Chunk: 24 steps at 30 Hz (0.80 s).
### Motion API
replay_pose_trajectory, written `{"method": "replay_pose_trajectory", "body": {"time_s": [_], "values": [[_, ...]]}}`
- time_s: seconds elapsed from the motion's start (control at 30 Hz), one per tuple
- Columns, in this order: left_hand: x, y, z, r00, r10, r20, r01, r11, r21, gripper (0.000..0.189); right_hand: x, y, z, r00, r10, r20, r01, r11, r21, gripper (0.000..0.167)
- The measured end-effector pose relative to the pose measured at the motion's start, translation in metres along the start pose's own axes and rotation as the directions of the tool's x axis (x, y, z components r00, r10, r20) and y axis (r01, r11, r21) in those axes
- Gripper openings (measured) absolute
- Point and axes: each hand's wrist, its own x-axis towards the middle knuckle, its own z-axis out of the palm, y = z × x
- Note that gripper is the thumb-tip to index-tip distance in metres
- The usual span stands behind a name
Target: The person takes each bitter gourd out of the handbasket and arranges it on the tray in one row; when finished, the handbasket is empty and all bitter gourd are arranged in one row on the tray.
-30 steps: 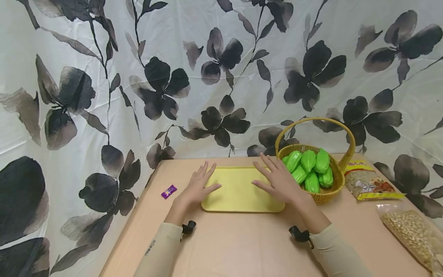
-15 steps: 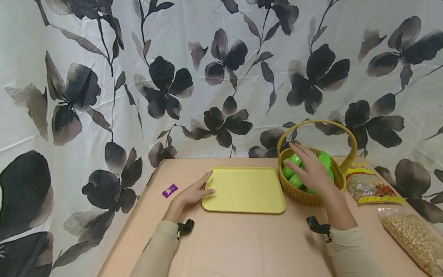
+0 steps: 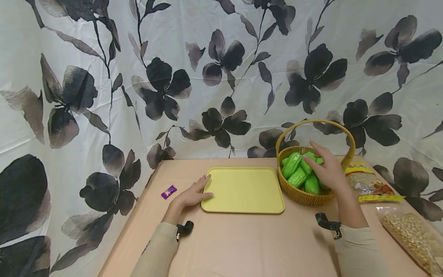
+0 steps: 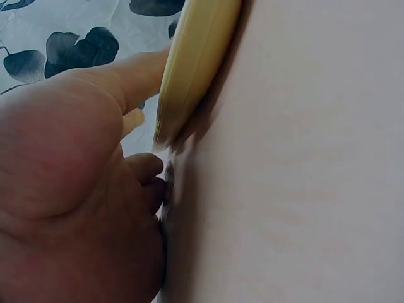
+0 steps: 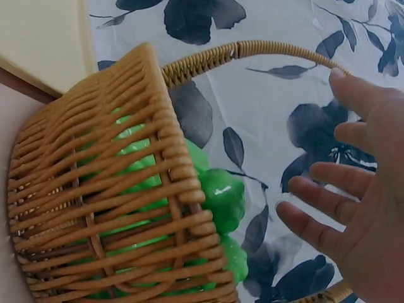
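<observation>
The basket (image 3: 304, 199), its wall's gaps baring green pods (image 5: 222, 197) only in the right wrist view, stood right of centre in the head view, below the right hand (image 3: 329, 171), whose fingers were spread, while the left hand (image 3: 191, 193), fingers outstretched, touched the left edge of the mid-frame tray (image 3: 243, 190).

On the table (image 3: 242, 244) we see a tray (image 3: 245, 190), with a packet (image 3: 169, 192) to its left and a basket (image 3: 304, 198) just to its right. In the basket we see produce (image 3: 298, 177); right of it, one bag (image 3: 370, 182), and nearer us, a second bag (image 3: 408, 232). Behind hangs a cloth (image 3: 194, 23).
</observation>
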Motion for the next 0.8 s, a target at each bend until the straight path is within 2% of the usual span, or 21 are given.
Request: {"method": "replay_pose_trajectory", "body": {"time_s": [0.07,0.13,0.37,0.53,0.8], "values": [[-0.002,0.001,-0.001,1.0,-0.004,0.003,0.004,0.998,0.057,0.083,0.0,0.002,-0.001,0.999,0.034,0.003,-0.034,0.999,-0.008,0.07],[-0.003,0.002,-0.001,1.0,-0.007,0.005,0.007,0.997,0.078,0.08,0.0,0.005,-0.002,0.998,0.066,0.01,-0.065,0.998,-0.017,0.071],[-0.004,0.002,0.0,0.999,-0.038,-0.007,0.038,0.998,0.055,0.071,0.003,0.014,0.0,0.991,0.122,0.063,-0.118,0.991,-0.059,0.074],[-0.003,0.002,0.001,0.999,-0.036,0.0,0.036,0.998,0.06,0.07,0.007,0.02,0.003,0.98,0.16,0.117,-0.147,0.982,-0.117,0.078],[-0.002,0.001,0.001,0.998,-0.056,-0.022,0.057,0.997,0.05,0.069,0.01,0.029,0.008,0.976,0.168,0.139,-0.142,0.973,-0.185,0.078]]}}
